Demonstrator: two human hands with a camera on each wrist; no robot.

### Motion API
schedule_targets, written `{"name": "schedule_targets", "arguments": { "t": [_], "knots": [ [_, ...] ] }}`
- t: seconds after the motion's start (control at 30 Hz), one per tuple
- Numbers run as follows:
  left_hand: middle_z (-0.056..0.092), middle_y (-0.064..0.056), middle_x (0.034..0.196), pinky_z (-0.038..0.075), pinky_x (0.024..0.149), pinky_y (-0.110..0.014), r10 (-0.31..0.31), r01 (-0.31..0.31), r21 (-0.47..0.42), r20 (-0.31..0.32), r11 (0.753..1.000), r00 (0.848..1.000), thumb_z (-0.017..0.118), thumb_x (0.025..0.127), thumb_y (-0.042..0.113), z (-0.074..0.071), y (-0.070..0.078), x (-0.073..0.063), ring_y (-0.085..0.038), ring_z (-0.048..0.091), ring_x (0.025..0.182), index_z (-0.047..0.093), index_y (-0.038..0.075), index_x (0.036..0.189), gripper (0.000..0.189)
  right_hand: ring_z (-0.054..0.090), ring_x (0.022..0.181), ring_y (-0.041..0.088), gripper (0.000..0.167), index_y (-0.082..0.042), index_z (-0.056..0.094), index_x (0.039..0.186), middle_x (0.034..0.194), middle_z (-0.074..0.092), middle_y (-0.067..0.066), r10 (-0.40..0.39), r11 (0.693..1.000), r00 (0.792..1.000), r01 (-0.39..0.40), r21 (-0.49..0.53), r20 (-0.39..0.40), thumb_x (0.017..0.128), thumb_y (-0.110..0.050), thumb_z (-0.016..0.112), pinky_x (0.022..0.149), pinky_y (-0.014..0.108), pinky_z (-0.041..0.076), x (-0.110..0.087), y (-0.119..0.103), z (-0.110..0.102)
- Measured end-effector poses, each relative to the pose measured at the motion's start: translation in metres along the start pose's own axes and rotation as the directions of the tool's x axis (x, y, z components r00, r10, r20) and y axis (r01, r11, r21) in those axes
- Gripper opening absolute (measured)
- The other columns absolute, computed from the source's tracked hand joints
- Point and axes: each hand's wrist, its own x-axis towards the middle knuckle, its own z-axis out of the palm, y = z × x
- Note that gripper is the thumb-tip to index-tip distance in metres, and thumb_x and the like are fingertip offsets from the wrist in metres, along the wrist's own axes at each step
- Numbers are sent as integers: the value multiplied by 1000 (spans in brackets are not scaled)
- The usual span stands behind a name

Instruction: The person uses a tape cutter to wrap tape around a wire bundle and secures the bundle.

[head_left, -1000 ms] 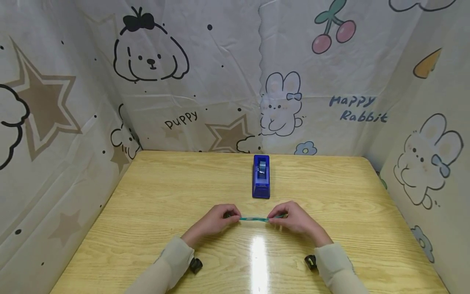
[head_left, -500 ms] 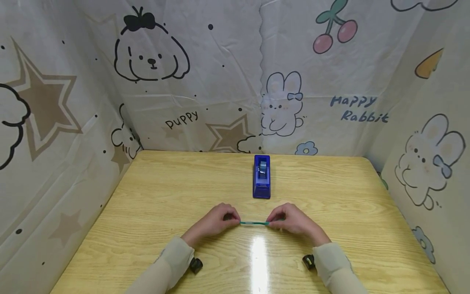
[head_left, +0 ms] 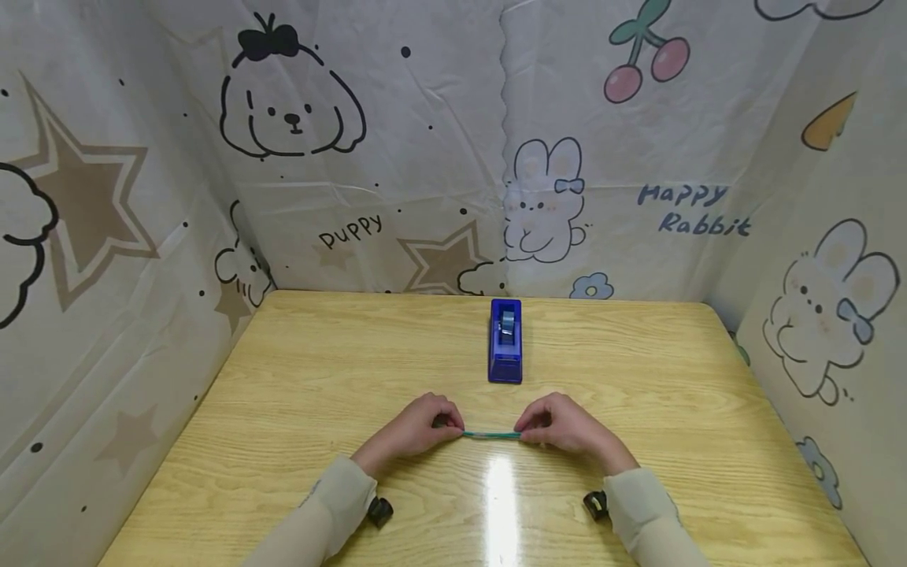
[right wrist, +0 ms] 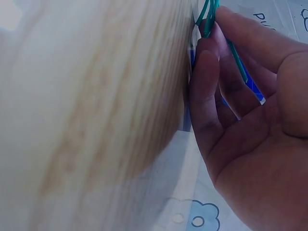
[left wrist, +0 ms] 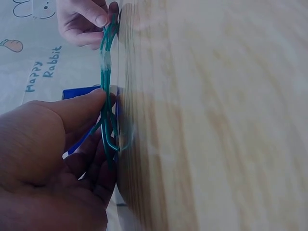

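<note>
A bundle of thin green wire [head_left: 492,435] is stretched level between the two hands, just above the table. In the left wrist view the wire bundle [left wrist: 105,79] shows several strands, with a piece of clear tape [left wrist: 105,60] wrapped around its middle. The left hand [head_left: 423,425] pinches one end between thumb and fingers, and loose strand ends splay past its fingertips. At the other end, the right hand [head_left: 560,424] pinches the bundle likewise; in the right wrist view a green strand [right wrist: 237,62] sticks out past the thumb of the right hand [right wrist: 240,96].
Beyond the hands, a blue tape dispenser [head_left: 505,354] with a roll of tape stands on the wooden table [head_left: 340,346]. Printed cloth [head_left: 425,173] hangs behind the table and along both sides. Black wrist cameras [head_left: 380,512] sit by the cuffs.
Both hands have lowered the wire bundle slightly toward the near side, and its strands look straighter and closer together. The tape dispenser has stayed in place.
</note>
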Motion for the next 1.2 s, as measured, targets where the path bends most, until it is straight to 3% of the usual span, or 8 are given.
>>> {"name": "schedule_targets", "arguments": {
  "t": [0.4,0.6,0.83,1.0,1.2],
  "knots": [
    [67,12,91,43,84,-27,-33,34,-28,32,999,999,74,98,21,-2,-1,-1,-10,55,90,75,17,98,5,63,79,17,10,-9,80,99,90,74,2,-14,1000,1000,14,-1,4,89,-10,81,64,25,53,-1,-1,0],
    [68,11,93,45,83,-27,-26,28,-41,36,999,999,75,97,22,-2,0,-1,-11,57,90,74,16,99,7,63,79,14,10,-10,80,100,91,74,0,1,1000,1000,-1,-10,9,90,-11,81,66,25,54,-1,1,-2],
    [67,9,97,49,83,-26,-60,64,-100,43,993,997,73,99,22,-7,2,0,-9,59,91,74,17,105,7,63,78,15,9,-14,80,102,95,75,-1,39,999,999,-40,-27,-27,93,-17,78,65,26,54,-3,1,-5],
    [69,7,106,51,91,-34,-70,66,-126,-23,990,997,66,103,26,-24,2,3,-11,60,98,72,14,116,19,62,81,16,17,-13,79,111,99,74,-1,38,995,994,-48,-87,-107,99,-23,71,65,28,53,-7,-5,-16],
    [69,0,126,49,101,-47,-76,74,-21,-124,997,989,63,105,29,-50,-1,3,-21,61,114,68,14,130,30,64,91,17,24,-9,75,121,104,72,1,7,982,977,-46,-182,-213,102,-21,67,77,32,55,-15,-11,-36]
  ]
}}
